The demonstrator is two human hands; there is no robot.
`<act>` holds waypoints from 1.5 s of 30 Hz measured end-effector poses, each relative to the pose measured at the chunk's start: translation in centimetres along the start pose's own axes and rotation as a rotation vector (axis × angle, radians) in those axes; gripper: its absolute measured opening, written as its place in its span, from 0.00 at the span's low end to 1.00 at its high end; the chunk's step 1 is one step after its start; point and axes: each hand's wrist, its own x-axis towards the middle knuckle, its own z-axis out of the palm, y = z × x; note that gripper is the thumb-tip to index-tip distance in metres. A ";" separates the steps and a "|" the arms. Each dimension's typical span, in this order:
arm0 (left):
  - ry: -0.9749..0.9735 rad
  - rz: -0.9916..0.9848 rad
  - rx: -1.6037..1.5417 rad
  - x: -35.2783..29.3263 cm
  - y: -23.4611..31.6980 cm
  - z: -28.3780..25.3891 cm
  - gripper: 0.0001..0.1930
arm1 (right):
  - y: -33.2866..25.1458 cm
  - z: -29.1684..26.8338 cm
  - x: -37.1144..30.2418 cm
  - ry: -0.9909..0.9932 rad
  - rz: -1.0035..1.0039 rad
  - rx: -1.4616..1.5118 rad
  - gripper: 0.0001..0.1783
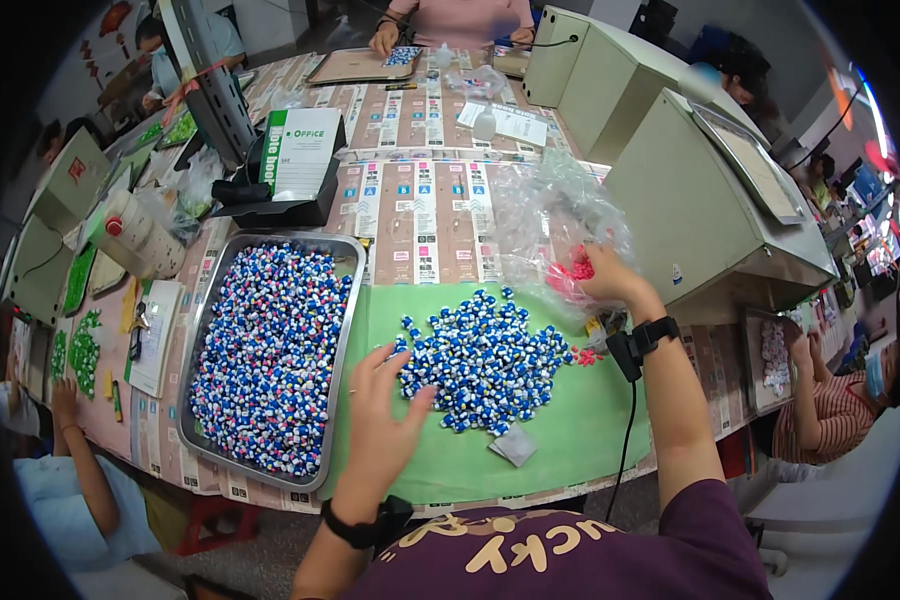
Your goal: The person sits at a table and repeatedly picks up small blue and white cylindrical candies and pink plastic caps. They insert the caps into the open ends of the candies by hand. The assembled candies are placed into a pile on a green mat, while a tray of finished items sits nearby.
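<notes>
My left hand has its fingers spread and empty. Its fingertips are at the left edge of a loose pile of small blue-and-white pieces on a green mat. At the mat's far right corner, my right hand is at a crumpled clear plastic bag, fingers curled down onto small red pieces. The fingertips are partly hidden. A few loose red pieces lie at the pile's right side. A small grey square packet touches the pile's near edge.
Left of the mat stands a metal tray full of similar pieces. Behind it are a black box with a notebook and a metal post. Large beige machine housings stand at right. Other people sit around the table. A cable hangs from my right wrist.
</notes>
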 end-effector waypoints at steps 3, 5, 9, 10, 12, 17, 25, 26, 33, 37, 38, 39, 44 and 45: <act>-0.064 -0.005 0.200 0.7 0.0 2.1 0.39 | -0.5 -0.6 0.0 -0.083 -0.025 -0.018 0.30; -0.164 -0.060 0.193 0.8 -0.9 2.7 0.48 | 0.0 -0.2 0.3 -0.095 -0.046 -0.040 0.28; -0.313 -0.099 0.300 0.7 -1.6 3.7 0.57 | -1.2 0.4 0.6 -0.114 -0.049 -0.002 0.22; -0.328 -0.086 0.321 0.7 -1.7 3.9 0.58 | -1.5 0.5 0.7 -0.096 -0.052 0.032 0.21; -0.297 0.001 0.265 0.6 -2.4 4.4 0.58 | -1.7 0.7 0.5 -0.060 -0.052 0.098 0.17; -0.298 0.018 0.247 0.8 -2.2 4.5 0.58 | -0.7 0.3 0.3 -0.067 0.005 0.394 0.14; -0.244 0.047 0.291 2.2 -0.5 4.5 0.55 | -3.4 -1.3 -1.7 0.018 0.316 0.959 0.15; -0.246 0.079 0.278 2.6 -0.1 4.6 0.53 | -3.4 -1.3 -1.7 0.045 0.329 0.994 0.17; -0.394 0.374 0.285 4.1 3.2 6.7 0.37 | -4.2 -3.0 -3.2 0.053 0.318 1.343 0.24; -0.512 0.582 0.289 4.2 3.9 9.6 0.28 | -5.2 -4.2 -6.1 0.044 0.217 1.358 0.25; -0.544 0.631 0.301 4.3 3.9 10.2 0.27 | -5.3 -4.3 -7.1 0.031 0.197 1.360 0.25; -0.520 0.659 0.292 4.3 3.8 10.8 0.24 | -5.4 -4.3 -8.1 0.017 0.179 1.359 0.25; -0.606 0.654 0.361 4.9 4.3 11.7 0.21 | -4.9 -3.0 -14.5 0.084 0.107 1.135 0.27; -0.612 0.648 0.344 5.1 4.2 11.4 0.20 | -4.5 -2.2 -15.5 0.106 0.104 1.068 0.27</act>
